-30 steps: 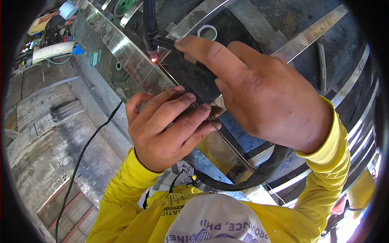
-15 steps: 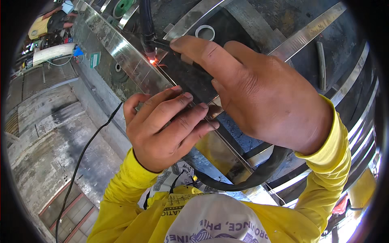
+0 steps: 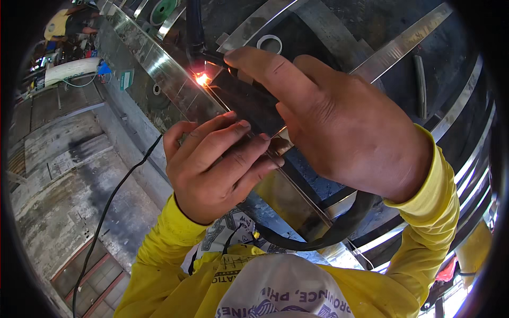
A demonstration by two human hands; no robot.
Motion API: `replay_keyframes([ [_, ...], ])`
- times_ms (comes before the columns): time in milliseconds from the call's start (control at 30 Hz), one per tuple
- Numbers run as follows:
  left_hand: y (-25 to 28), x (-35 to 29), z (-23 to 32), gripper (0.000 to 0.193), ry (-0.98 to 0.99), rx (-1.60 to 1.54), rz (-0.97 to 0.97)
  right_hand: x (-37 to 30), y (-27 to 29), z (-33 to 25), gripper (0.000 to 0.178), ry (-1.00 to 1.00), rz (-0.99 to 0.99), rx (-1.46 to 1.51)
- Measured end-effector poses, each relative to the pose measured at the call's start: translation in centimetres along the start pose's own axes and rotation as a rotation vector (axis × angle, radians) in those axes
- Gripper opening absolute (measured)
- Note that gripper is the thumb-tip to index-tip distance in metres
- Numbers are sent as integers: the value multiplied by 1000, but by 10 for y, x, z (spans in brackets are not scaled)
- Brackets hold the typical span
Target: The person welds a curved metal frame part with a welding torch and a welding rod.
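Observation:
In my right hand (image 3: 344, 116) is a TIG welding torch (image 3: 195, 29), its black body pointing down at a shiny metal bar (image 3: 172, 79). A bright orange-white glow (image 3: 202, 78) burns beneath the torch tip, on the bar's edge. My right index finger stretches along the torch; the other fingers are mostly hidden under the hand. Closer to me, my left hand (image 3: 212, 167) is closed over the same bar, fingertips on its edge beside a dark flat block (image 3: 246, 100). The underside of the left grip is hidden.
A thick black hose (image 3: 318, 241) loops below my hands. Polished metal strips (image 3: 403, 45), a pale ring (image 3: 269, 43) and a short rod (image 3: 420, 87) lie on the dark worktable. A green disc (image 3: 160, 10) is at the far edge. Another person (image 3: 58, 24) is at upper left.
The glow under the torch has grown larger and brighter, and orange light shows on nearby metal. Both hands hold almost the same place. The person at far left has shifted slightly.

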State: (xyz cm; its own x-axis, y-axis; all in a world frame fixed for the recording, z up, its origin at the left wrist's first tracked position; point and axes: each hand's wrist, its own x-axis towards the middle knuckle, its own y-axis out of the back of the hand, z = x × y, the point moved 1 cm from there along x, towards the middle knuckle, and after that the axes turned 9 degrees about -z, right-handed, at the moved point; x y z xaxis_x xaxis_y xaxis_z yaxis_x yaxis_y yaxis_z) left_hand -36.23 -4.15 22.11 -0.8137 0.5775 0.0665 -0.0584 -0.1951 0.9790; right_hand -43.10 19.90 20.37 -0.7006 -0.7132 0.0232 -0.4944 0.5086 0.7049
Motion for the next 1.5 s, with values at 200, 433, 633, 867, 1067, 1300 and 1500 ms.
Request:
replay_keyframes([
  [200,1,-1,1,47,2,-5,-11,1,5,-2,81,-31,-18,41],
  [433,1,-1,1,47,2,-2,-3,2,6,-3,78,-41,-60,68],
  [633,0,1,1,47,-3,-7,4,4,4,0,77,-29,-48,69],
  [867,1,2,2,44,8,2,14,1,3,5,86,40,-31,88],
  [1067,4,-2,0,46,-1,1,5,4,6,-3,79,-22,-61,77],
  [1300,9,8,1,45,-24,-42,-10,3,3,7,80,137,-3,11],
  [1500,6,0,-2,45,16,-13,15,4,5,-2,79,42,-16,18],
])
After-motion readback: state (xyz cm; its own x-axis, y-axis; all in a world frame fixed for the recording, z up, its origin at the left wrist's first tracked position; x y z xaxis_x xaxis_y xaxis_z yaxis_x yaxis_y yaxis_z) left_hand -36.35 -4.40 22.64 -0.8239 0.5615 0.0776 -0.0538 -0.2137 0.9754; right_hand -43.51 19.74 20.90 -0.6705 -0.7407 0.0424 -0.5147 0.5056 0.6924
